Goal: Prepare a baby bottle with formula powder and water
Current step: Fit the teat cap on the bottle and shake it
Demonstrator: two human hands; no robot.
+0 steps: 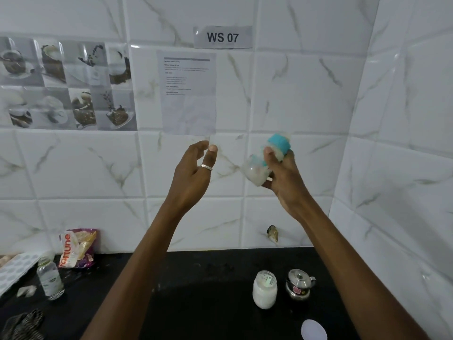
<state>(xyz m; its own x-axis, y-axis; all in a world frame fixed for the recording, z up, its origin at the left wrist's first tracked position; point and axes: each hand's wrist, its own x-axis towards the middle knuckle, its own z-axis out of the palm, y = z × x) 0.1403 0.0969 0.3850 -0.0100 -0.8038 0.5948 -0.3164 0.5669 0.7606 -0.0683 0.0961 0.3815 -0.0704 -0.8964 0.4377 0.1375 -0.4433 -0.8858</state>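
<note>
My right hand (282, 175) is raised in front of the tiled wall, shut on a baby bottle (256, 171) with a blue collar and milky white liquid inside; the bottle is tilted and blurred. My left hand (193, 173), with a ring on one finger, is held up beside it, fingers apart and holding nothing. On the black counter below stands an uncapped jar of white powder (264, 292) with a scoop inside, and next to it a small steel kettle (299, 283). A round white lid (313, 330) lies near the front edge.
At the left of the black counter (196, 290) stand a clear plastic bottle (49, 279) and a "Fortune" packet (76, 249) against the wall. A striped cloth (22, 325) lies at the front left, a white tray (14, 268) at the far left. Walls close the back and right.
</note>
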